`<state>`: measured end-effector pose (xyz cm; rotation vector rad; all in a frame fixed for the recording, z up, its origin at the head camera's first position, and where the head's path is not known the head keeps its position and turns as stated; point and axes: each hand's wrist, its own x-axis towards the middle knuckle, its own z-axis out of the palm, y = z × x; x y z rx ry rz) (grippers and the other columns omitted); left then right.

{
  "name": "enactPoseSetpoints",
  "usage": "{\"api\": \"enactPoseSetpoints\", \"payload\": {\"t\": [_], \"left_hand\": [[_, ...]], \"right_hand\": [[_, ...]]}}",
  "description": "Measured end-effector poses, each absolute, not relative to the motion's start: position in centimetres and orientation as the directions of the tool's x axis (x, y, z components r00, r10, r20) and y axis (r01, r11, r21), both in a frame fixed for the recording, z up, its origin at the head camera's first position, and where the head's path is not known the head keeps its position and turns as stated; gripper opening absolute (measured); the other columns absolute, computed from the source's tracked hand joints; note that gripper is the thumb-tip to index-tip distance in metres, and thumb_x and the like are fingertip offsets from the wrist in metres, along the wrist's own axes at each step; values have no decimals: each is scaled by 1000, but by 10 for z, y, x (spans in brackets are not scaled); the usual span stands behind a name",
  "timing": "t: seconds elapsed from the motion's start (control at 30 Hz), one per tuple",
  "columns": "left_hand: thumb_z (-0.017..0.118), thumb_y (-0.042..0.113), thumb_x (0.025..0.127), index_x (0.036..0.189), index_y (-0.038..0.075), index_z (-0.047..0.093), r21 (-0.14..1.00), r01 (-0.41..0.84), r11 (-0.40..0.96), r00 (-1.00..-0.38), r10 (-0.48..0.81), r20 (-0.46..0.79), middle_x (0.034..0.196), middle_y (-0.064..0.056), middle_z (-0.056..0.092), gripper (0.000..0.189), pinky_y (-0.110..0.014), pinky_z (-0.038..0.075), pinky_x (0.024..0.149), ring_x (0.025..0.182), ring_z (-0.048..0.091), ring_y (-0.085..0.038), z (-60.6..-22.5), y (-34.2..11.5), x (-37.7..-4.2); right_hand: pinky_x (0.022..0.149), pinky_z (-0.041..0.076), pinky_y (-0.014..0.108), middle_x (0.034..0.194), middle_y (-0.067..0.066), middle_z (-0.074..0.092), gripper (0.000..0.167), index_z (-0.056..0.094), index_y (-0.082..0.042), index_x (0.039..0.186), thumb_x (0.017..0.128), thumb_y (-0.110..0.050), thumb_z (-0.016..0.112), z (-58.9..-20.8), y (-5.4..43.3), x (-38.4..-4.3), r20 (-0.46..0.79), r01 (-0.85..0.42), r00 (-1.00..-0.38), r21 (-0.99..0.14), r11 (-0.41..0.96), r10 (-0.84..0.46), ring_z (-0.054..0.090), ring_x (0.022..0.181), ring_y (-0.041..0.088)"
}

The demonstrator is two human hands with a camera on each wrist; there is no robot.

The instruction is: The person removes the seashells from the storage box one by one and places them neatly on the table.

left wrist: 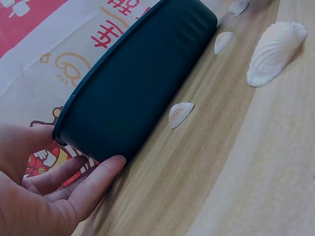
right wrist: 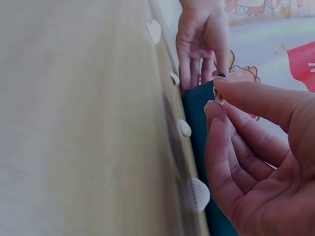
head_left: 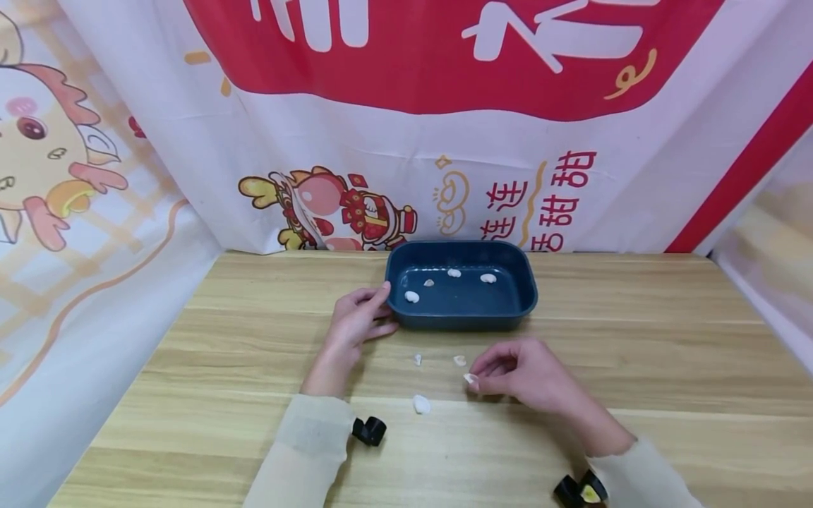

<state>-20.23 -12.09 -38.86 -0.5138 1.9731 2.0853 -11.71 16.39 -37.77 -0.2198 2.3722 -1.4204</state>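
One small, whitish, curved seashell (head_left: 471, 379) sits between the thumb and fingertips of the right hand (head_left: 533, 374), over the bench in front of the tray; those fingers pinch it by its edge, the others curling behind. Such a thin shell could slip or flick away, I judge, if the pinch turned too hard or off-centre. Four other white, ribbed shells lie on the pale wood-grain bench (head_left: 635, 324), among them a larger fan-shaped shell (head_left: 421, 404) and a small upright-looking shell (head_left: 417, 360); a low sweep of the right hand might knock the nearer ones. Behind them stands a dark blue, rounded-rectangular, plastic-looking tray (head_left: 457, 323) with four small pale pieces (head_left: 488, 279) spread inside. The left hand (head_left: 358, 317) steadies its left end, fingers spread, thumb against the rim and a fingertip against the lower wall; an uneven push there might tip or skid the tray and send its contents sliding. Beyond hangs a white cloth backdrop (head_left: 356, 134) printed in red.
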Motion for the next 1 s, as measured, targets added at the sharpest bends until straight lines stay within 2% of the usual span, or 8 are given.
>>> {"api": "enactPoseSetpoints", "payload": {"t": [0.23,0.43,1.0], "left_hand": [[70,39,107,140,9,65,915,-396,-74,-913,-73,-401,134,-19,70,45,-41,69,93,122,72,-30,-389,-121,-203],[70,39,107,141,9,65,915,-396,-74,-913,-72,-401,134,-19,70,46,-41,69,93,122,72,-31,-389,-121,-203],[70,40,106,142,7,64,918,-389,-73,-917,-71,-394,136,-18,69,49,-42,68,94,121,71,-30,-389,-122,-203]], "right_hand": [[67,59,24,93,5,82,22,81,-6,101,86,-18,91,-382,160,-112,-231,53,-897,-903,427,-377,71,82,17],[65,55,25,88,2,79,21,81,-9,98,83,-17,93,-384,154,-112,-296,99,-893,-865,493,-340,67,79,16],[66,55,25,80,-1,73,17,81,-14,90,81,-14,95,-384,144,-111,-280,54,-912,-804,592,-298,64,75,16]]}}
